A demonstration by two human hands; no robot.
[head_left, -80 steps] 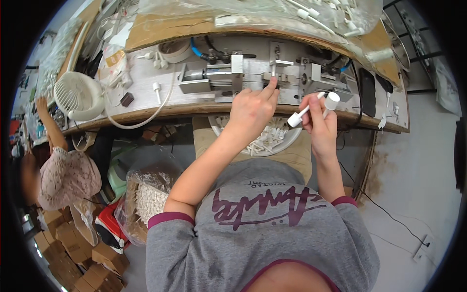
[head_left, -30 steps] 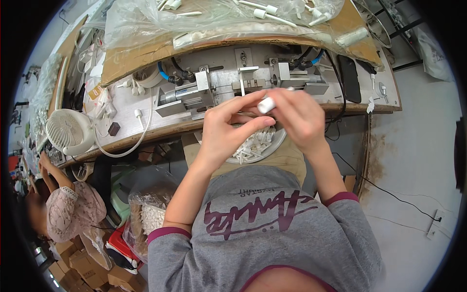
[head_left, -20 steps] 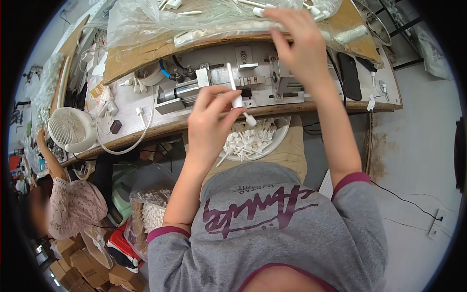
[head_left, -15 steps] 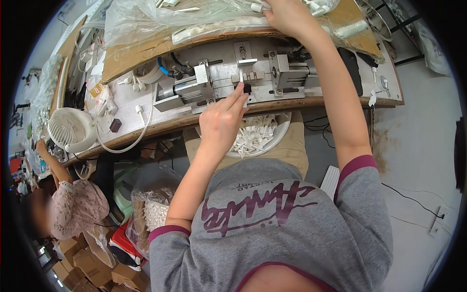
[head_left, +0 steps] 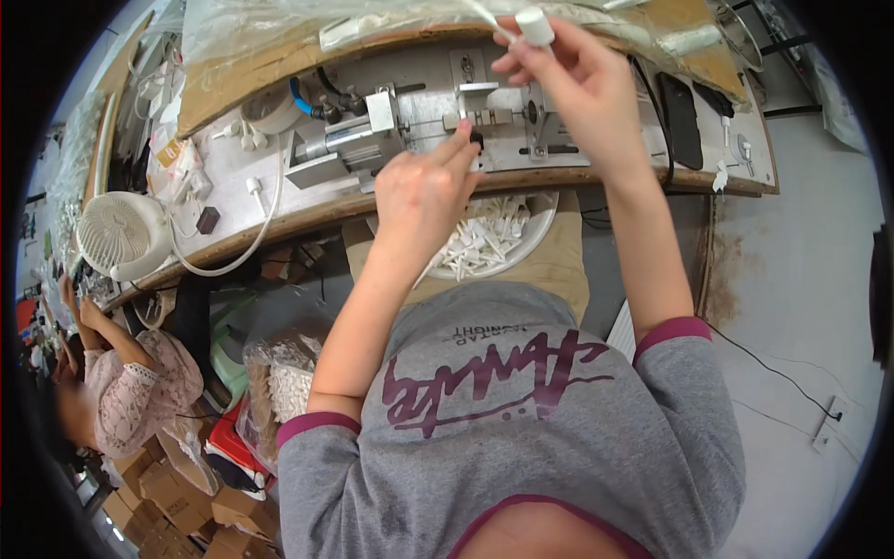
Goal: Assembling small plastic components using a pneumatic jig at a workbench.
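My right hand (head_left: 596,98) is raised at the back of the bench, fingers closed around a white cap with a thin stem (head_left: 535,28). Another thin white stick (head_left: 488,17) shows by its fingertips. My left hand (head_left: 424,191) is at the middle of the metal clamping fixture (head_left: 484,119), index finger stretched to a small white part (head_left: 463,106) set there. Its other fingers and thumb are bunched, hiding what may be between them. Metal cylinder units (head_left: 349,144) flank the fixture. In my lap a white basin (head_left: 545,228) holds many white stemmed pieces.
Cardboard with clear plastic (head_left: 251,51) covers the bench's back. A white fan (head_left: 121,240) and cable (head_left: 270,219) lie left, a black phone (head_left: 680,121) right. A person in a lace top (head_left: 149,391) sits at left near cardboard boxes (head_left: 177,498). A bag of white parts (head_left: 284,391) is beside me.
My right hand has come back from the pile on the cardboard toward me, now with the white stemmed cap. My left hand stays at the fixture.
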